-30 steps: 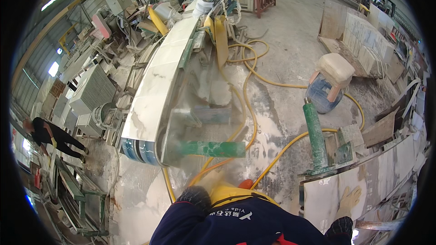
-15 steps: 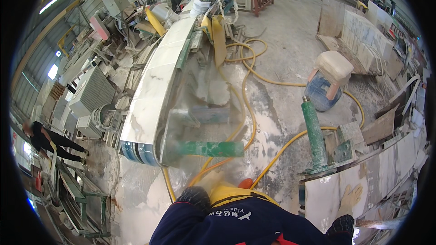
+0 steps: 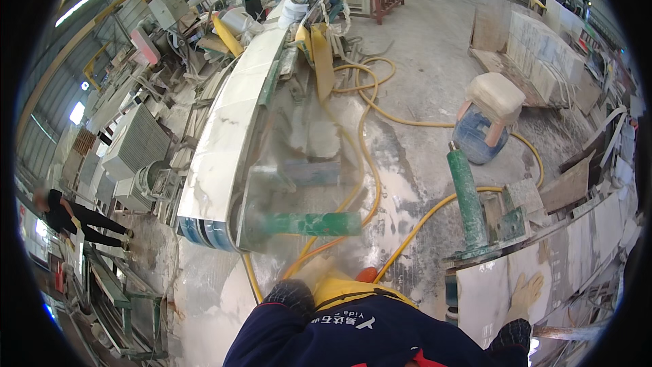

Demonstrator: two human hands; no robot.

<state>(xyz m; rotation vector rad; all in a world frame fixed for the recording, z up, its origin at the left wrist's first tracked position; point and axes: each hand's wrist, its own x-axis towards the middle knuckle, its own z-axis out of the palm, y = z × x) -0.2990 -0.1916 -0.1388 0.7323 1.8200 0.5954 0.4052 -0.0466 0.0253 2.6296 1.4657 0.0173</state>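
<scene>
My right hand (image 3: 524, 297), in a pale work glove, lies flat with its fingers apart on a white and grey marble slab (image 3: 485, 292) at the lower right. My left hand (image 3: 316, 270) is a blurred pale patch beyond its dark cuff, just above my yellow apron (image 3: 346, 291); its fingers cannot be made out. Ahead of it, a green metal cylinder (image 3: 312, 224) sticks out from the end of a long conveyor-like bench. White marble pieces (image 3: 221, 139) lie in a row along that bench.
Yellow hoses (image 3: 372, 163) snake over the wet floor. A blue drum stool with a padded top (image 3: 496, 98) stands to the right, behind an upright green post (image 3: 467, 197). Stacked slabs (image 3: 543, 54) stand farther back. Another person (image 3: 64, 211) works at the far left.
The whole view has shifted slightly. My right hand stays flat on the slab, and my left arm keeps its place. The person at the far left has shifted a little.
</scene>
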